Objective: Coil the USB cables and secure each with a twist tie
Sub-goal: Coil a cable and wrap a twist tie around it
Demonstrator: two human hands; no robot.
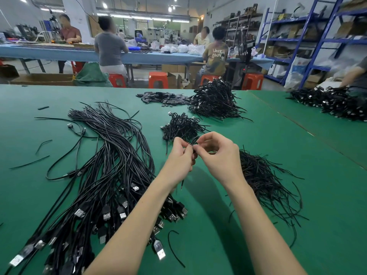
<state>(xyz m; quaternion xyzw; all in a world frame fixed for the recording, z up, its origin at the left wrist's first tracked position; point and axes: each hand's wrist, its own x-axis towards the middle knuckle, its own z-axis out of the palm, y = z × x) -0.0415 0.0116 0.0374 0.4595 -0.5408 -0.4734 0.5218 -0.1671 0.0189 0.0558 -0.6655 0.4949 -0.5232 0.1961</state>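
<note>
Above the green table [218, 245], my left hand [180, 155] and my right hand [218, 153] meet at their fingertips. Both pinch a small black coiled cable [193, 141] with a thin tie on it; one loose end hangs down below my left hand. A big bundle of uncoiled black USB cables [111, 155] lies to the left, its plugs toward me. A heap of black twist ties [264, 179] lies to the right. Just beyond my hands sits a small pile of coiled cables [182, 126], with a larger pile [216, 102] farther back.
A spread of small black pieces [162, 97] lies at the table's far side. Another cable heap [329, 102] sits far right, where a person's arm reaches in. Loose single ties are scattered at the left. Beyond are red stools, seated workers at a blue table, and blue shelving.
</note>
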